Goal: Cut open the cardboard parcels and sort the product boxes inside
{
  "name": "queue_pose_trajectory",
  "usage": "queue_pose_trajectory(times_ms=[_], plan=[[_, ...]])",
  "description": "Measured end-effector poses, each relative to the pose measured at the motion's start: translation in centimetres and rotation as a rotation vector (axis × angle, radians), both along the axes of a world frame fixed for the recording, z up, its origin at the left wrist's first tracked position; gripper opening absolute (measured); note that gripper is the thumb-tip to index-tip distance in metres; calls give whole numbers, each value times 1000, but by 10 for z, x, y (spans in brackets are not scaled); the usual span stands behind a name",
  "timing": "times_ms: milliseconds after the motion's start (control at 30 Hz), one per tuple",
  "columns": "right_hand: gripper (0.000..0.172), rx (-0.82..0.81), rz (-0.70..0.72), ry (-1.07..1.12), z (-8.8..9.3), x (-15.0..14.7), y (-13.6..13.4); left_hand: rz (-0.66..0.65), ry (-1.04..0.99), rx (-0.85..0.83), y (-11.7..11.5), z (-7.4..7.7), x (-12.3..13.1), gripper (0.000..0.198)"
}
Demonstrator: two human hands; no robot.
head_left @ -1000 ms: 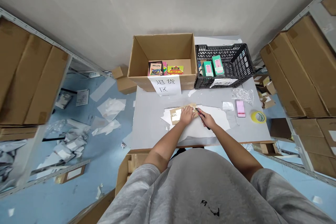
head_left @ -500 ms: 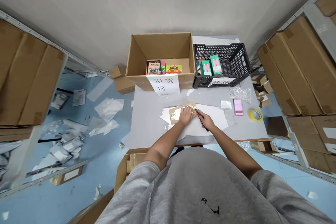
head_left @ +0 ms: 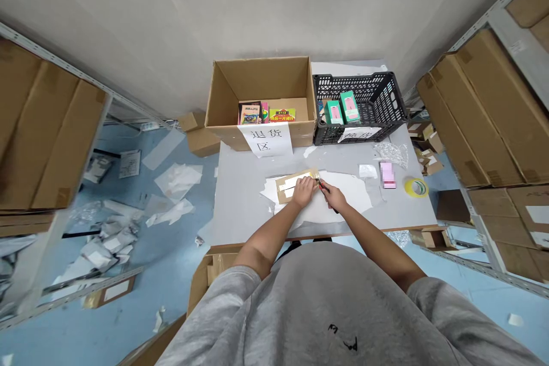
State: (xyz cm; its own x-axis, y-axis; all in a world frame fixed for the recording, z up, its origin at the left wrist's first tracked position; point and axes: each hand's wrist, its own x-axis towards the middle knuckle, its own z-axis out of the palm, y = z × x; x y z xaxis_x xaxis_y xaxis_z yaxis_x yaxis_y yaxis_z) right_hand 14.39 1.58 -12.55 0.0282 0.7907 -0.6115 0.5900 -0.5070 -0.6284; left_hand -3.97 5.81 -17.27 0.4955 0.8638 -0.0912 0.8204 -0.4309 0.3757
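Observation:
A small flat cardboard parcel [head_left: 288,185] with a white label lies on white paper in the middle of the grey table [head_left: 244,183]. My left hand [head_left: 303,191] presses down on the parcel's right part, fingers curled over it. My right hand [head_left: 333,198] is closed round a red and black utility knife [head_left: 325,187], whose tip meets the parcel's right end beside my left fingers.
At the table's back stand an open cardboard box [head_left: 261,100] with a paper sign and a black plastic crate [head_left: 358,106] holding green boxes. A pink packet [head_left: 388,174], a tape roll [head_left: 414,187] and bubble wrap [head_left: 391,152] lie right. Shelves of cartons flank both sides; torn packaging litters the floor.
Both hands stay on the parcel; the knife has shifted very little along its right end. The view has drifted slightly.

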Motion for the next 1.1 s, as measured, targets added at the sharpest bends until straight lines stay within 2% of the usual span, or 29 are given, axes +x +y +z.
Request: queue_pose_trajectory(times_ms=[133,233,300,400,500,567,733,833,900,1033,1100], plan=[[59,-17,-28,27,-3,1,-5,69,19,-15,8,1,5,28],[56,-13,-46,62,-8,9,-20,66,21,-13,11,6,0,40],[52,-13,-114,82,-14,14,-30,21,38,12,15,10,-11,66],[39,-66,-287,82,-26,12,-36,-65,149,-39,25,18,-37,117],[29,-87,-386,93,-38,1,-30,-48,254,-139,30,26,-54,131],[26,-42,-388,79,-44,-9,-20,74,277,-165,26,28,-53,129],[36,116,-288,-46,-50,-33,10,639,315,-247,4,23,-22,113],[44,168,-239,-41,-50,-41,15,771,307,-404,10,20,-17,105],[53,185,-246,-31,-50,-42,8,720,296,-402,26,22,-26,105],[67,122,-308,0,-56,-38,-24,313,209,-278,62,31,-58,103],[64,78,-328,59,-60,-37,-40,237,200,-309,72,34,-69,98]])
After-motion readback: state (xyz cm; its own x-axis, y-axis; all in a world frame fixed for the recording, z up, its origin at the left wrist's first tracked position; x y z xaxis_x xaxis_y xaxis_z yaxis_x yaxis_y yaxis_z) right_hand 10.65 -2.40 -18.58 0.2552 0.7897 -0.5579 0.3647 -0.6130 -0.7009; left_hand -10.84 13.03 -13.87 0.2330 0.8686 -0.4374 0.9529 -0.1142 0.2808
